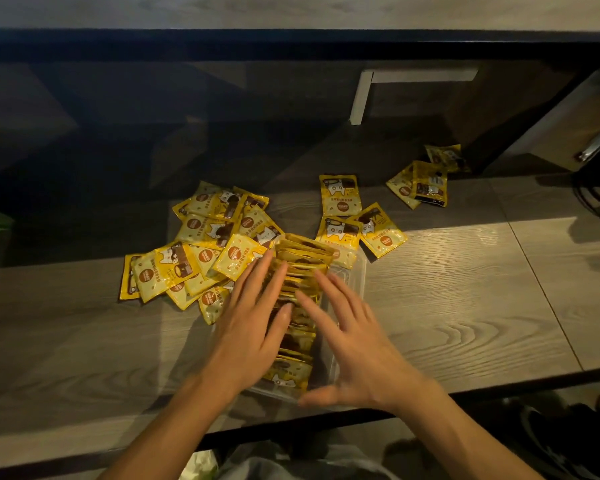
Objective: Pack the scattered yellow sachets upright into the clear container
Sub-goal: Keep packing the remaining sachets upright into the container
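Note:
A clear container lies lengthwise on the wooden table, holding a row of yellow sachets that stand upright. My left hand lies flat with straight fingers over the left side of the row. My right hand rests with spread, straight fingers on the right side, thumb down by the container's near end. A heap of loose sachets sits left of the container. Three more sachets lie just beyond it, and a small group farther right.
The wooden table has a dark front edge near my body. A dark glossy panel rises behind the sachets. Dark cables sit at the right edge. Shoes are on the floor below right.

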The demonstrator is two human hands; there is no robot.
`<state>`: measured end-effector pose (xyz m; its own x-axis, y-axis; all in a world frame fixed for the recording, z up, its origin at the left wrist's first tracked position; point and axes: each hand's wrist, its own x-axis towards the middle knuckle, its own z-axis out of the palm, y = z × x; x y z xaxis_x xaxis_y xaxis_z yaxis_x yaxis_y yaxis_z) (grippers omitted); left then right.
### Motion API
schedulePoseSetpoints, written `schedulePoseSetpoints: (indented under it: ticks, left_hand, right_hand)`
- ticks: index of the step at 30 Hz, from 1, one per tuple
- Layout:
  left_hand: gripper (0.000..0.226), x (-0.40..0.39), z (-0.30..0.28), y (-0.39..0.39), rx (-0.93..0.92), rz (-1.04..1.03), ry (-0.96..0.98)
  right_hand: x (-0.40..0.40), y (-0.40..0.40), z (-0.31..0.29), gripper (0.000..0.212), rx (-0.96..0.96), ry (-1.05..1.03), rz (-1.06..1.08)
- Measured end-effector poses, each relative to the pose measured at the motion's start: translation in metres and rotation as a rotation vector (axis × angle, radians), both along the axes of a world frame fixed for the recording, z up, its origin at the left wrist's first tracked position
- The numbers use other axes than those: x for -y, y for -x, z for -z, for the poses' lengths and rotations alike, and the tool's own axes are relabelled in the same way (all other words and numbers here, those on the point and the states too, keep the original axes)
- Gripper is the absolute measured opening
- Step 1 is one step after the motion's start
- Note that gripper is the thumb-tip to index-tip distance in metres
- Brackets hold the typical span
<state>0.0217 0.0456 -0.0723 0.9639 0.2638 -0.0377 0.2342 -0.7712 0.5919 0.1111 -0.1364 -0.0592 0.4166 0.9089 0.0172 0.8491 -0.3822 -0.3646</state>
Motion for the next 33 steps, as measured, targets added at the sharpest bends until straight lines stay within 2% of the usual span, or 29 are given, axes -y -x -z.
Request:
schedulePoseSetpoints:
  ticks: [2,6,14,19,23,27,30,33]
  left_hand:
    - [0.061,0.003,0.000,-0.002,0.034,-0.043,0.105]
    - [0.059,0.004,0.002,0.001,0.052,-0.076,0.263]
    - [0.060,0.003,0.002,0.007,0.024,-0.131,0.352]
    - [0.059,0.006,0.003,0.009,0.013,-0.124,0.335]
    - [0.060,0.008,0.003,0.009,0.013,-0.126,0.336]
    - [0.066,0.006,-0.001,0.008,0.046,-0.211,0.347]
    - [0.065,0.002,-0.012,0.000,0.148,-0.251,0.269]
    - [0.056,0.001,-0.030,-0.019,0.226,-0.216,0.197]
  right_hand:
    - [-0.002,0.007,0.004,0.117,0.066,0.049,0.013]
    - [-0.011,0.008,0.006,0.101,0.037,0.009,0.032]
    - [-0.002,0.002,0.011,0.089,0.145,0.010,0.017]
    - [-0.012,0.007,0.012,0.083,0.157,0.000,0.068]
    - [-0.013,0.009,0.014,0.086,0.148,-0.006,0.076]
    - [-0.007,0.007,0.012,0.094,0.070,-0.070,0.061]
    - [0.000,-0.004,0.005,0.080,-0.036,-0.172,0.142]
    - [0.005,-0.028,-0.009,0.062,-0.162,-0.300,0.366]
